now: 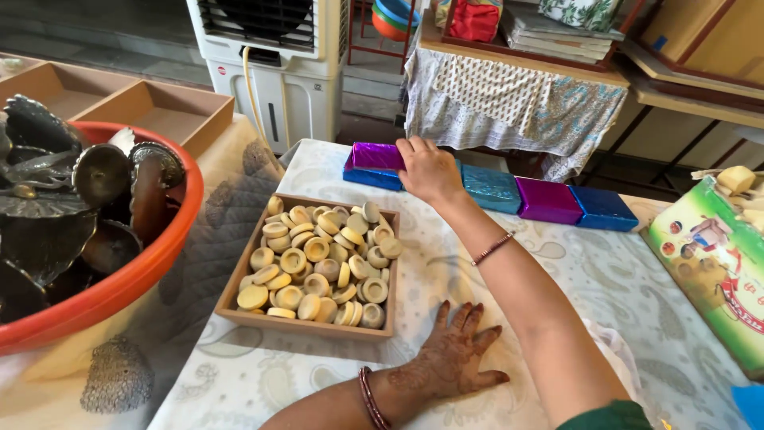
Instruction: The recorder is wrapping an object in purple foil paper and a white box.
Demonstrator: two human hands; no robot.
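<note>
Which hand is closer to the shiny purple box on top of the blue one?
The right hand. It rests on the purple box, at its right end. The left hand lies flat on the tablecloth, far below it, past the wooden tray.

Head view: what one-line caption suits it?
Right hand on purple foil box; left hand flat beside wooden tray.

Soft daylight fills the room, even and fairly bright, nothing harsh. The right hand (428, 169) and left hand (454, 358) cast only faint shadows on the patterned tablecloth (605, 279). The foil-wrapped blocks (549, 199) catch small glints. Focus holds sharp throughout; straight lines bow slightly near the edges.
</note>
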